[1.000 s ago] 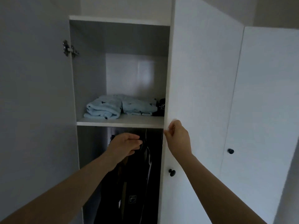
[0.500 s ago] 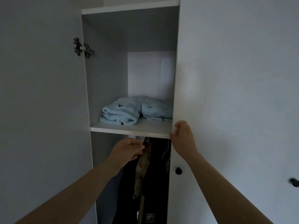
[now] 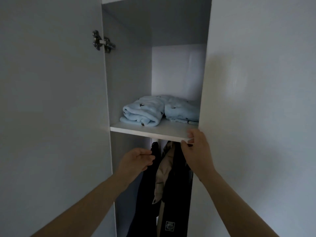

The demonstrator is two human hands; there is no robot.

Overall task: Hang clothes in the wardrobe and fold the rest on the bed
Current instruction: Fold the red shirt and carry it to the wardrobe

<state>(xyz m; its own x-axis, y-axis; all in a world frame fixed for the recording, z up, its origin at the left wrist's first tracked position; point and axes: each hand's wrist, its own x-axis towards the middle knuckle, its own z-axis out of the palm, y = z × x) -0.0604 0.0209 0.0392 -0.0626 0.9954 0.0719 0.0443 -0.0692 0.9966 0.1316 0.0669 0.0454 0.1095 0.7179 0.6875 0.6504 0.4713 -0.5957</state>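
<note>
Left hand (image 3: 137, 160), fingers curled at the dark hanging jacket (image 3: 148, 202); I cannot tell whether they are grasping it. At its three o'clock hangs a beige garment (image 3: 162, 175), under a white shelf (image 3: 145, 131) holding folded pale-blue fleece (image 3: 142, 113). Right hand (image 3: 196, 151) pinches the edge of the white wardrobe door (image 3: 248, 100). Hanging seems nearly done; the bed is out of view.

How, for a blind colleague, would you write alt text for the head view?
Two bare arms reach into an open white wardrobe: the right hand grips the edge of the right door, the left hand is at the dark hanging clothes. Folded pale blue fleece lies on the shelf above.
</note>
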